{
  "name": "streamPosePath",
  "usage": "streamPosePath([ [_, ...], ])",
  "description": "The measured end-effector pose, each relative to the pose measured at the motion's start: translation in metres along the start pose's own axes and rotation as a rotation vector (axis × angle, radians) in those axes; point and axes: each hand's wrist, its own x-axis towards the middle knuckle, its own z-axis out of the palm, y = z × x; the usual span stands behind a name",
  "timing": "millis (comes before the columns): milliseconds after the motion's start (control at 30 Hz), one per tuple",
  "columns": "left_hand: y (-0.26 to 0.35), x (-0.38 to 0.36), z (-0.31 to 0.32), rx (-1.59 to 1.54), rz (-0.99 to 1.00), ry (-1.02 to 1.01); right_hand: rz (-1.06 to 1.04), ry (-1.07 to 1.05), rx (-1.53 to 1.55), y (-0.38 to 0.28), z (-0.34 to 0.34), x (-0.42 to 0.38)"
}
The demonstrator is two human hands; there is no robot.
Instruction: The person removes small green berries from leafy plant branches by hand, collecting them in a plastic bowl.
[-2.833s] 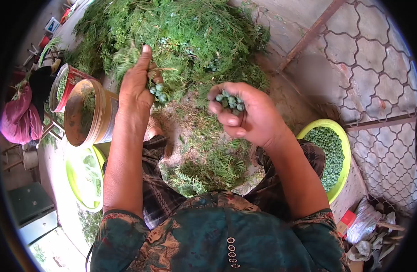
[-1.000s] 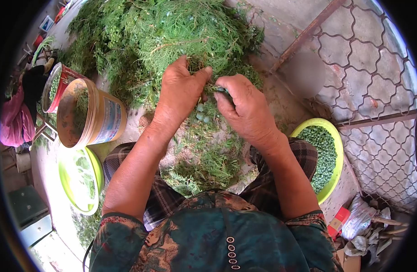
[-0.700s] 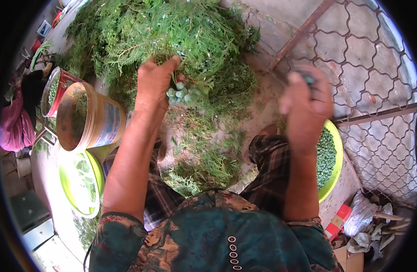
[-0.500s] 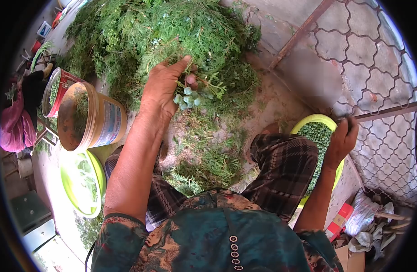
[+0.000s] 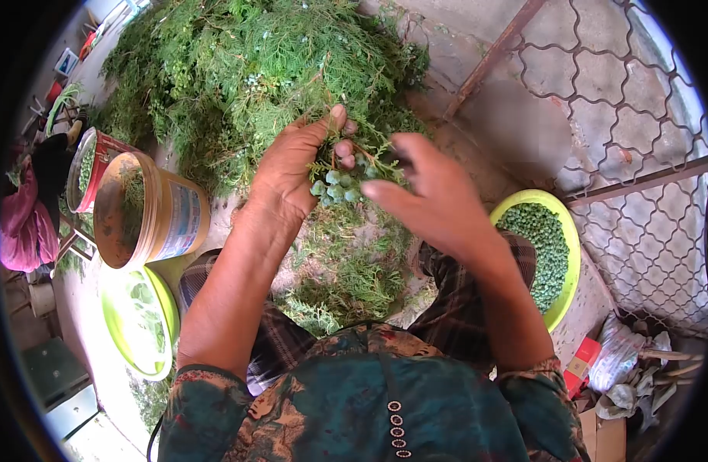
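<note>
My left hand point(image 5: 288, 165) is closed around a leafy conifer sprig point(image 5: 381, 165), its fingertips showing past the stem. Pale blue-green cones point(image 5: 337, 187) hang in a cluster below those fingertips. From the right, my right hand point(image 5: 435, 192) reaches close to the cones, thumb and fingers apart and a little blurred; I see nothing held in it. Beyond both hands rises a large heap of green conifer branches point(image 5: 246, 69). A yellow-green basin point(image 5: 572, 285) full of small green cones point(image 5: 540, 246) stands by my right knee.
At the left are a tan bucket point(image 5: 196, 212), a red-and-white bucket point(image 5: 107, 146) and a bright green basin point(image 5: 167, 300). Wire mesh point(image 5: 624, 123) in a rusty frame runs along the right. Loose clippings point(image 5: 346, 285) cover the floor between my legs.
My right hand has swung from above the basin of cones to the sprig, its fingers now spread. My left hand has shifted slightly right and down, still holding the sprig.
</note>
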Motion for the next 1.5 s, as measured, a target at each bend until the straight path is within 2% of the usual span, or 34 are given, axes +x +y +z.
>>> streamPosePath([
  [33, 0.000, 0.002, -0.002, -0.001, 0.000, 0.000, 0.089, -0.101, 0.016, -0.006, 0.006, 0.008],
  [67, -0.001, 0.006, -0.006, 0.014, 0.004, -0.038, 0.090, -0.102, 0.015, -0.005, 0.013, 0.014],
  [133, 0.001, 0.006, -0.011, 0.028, 0.007, -0.071, -0.152, -0.006, 0.291, 0.006, 0.031, 0.021],
  [233, 0.004, 0.002, -0.012, 0.046, -0.045, -0.082, -0.202, 0.100, 0.359, 0.018, 0.044, 0.022],
  [300, 0.002, 0.002, -0.012, 0.135, 0.083, 0.022, -0.175, 0.062, 0.395, 0.024, 0.048, 0.024],
  [367, 0.002, 0.001, -0.011, 0.185, 0.113, 0.039, -0.148, 0.027, 0.433, 0.023, 0.042, 0.022],
  [433, 0.001, 0.001, -0.010, 0.231, 0.142, 0.053, 0.304, -0.342, 0.916, 0.008, 0.024, 0.017],
  [467, 0.002, 0.002, -0.011, 0.219, 0.138, 0.068, 0.304, -0.341, 0.917, 0.008, 0.025, 0.016],
  [533, 0.001, 0.002, -0.010, 0.210, 0.130, 0.083, 0.483, -0.374, 1.302, 0.007, 0.030, 0.015],
  [633, -0.001, 0.002, -0.007, 0.225, 0.127, 0.062, 0.476, -0.407, 1.438, 0.014, 0.035, 0.016],
  [767, -0.006, -0.002, 0.006, 0.294, 0.221, 0.072, 0.492, -0.342, 1.461, 0.004, 0.030, 0.016],
  [833, -0.007, -0.004, 0.007, 0.324, 0.268, 0.098, 0.431, -0.346, 1.221, 0.009, 0.035, 0.018],
  [967, -0.002, 0.005, -0.005, 0.286, 0.241, 0.080, 0.381, -0.354, 1.250, 0.007, 0.032, 0.018],
  [1033, 0.000, 0.012, -0.013, 0.268, 0.207, 0.042, 0.480, -0.356, 1.375, 0.003, 0.029, 0.017],
  [1200, 0.003, 0.010, -0.012, 0.274, 0.267, 0.080, 0.511, -0.337, 1.461, 0.001, 0.032, 0.012],
  [1267, 0.007, 0.012, -0.015, 0.260, 0.263, 0.127, 0.497, -0.338, 1.512, 0.005, 0.034, 0.008],
  [1333, 0.033, 0.026, -0.032, 0.302, 0.419, 0.385, 0.449, -0.414, 1.589, 0.013, 0.032, 0.000],
  [1367, 0.055, 0.039, -0.064, 0.161, 0.416, 0.223, 0.452, -0.417, 1.590, 0.017, 0.031, -0.006],
  [1400, 0.068, 0.034, -0.065, 0.019, 0.413, 0.057, 0.515, -0.381, 1.573, 0.020, 0.029, -0.013],
  [1467, 0.051, 0.035, -0.055, 0.016, 0.434, 0.168, 0.568, -0.329, 1.556, 0.025, 0.027, -0.015],
  [1500, 0.043, 0.036, -0.054, -0.016, 0.355, 0.078, 0.516, -0.327, 1.596, 0.028, 0.026, -0.015],
])
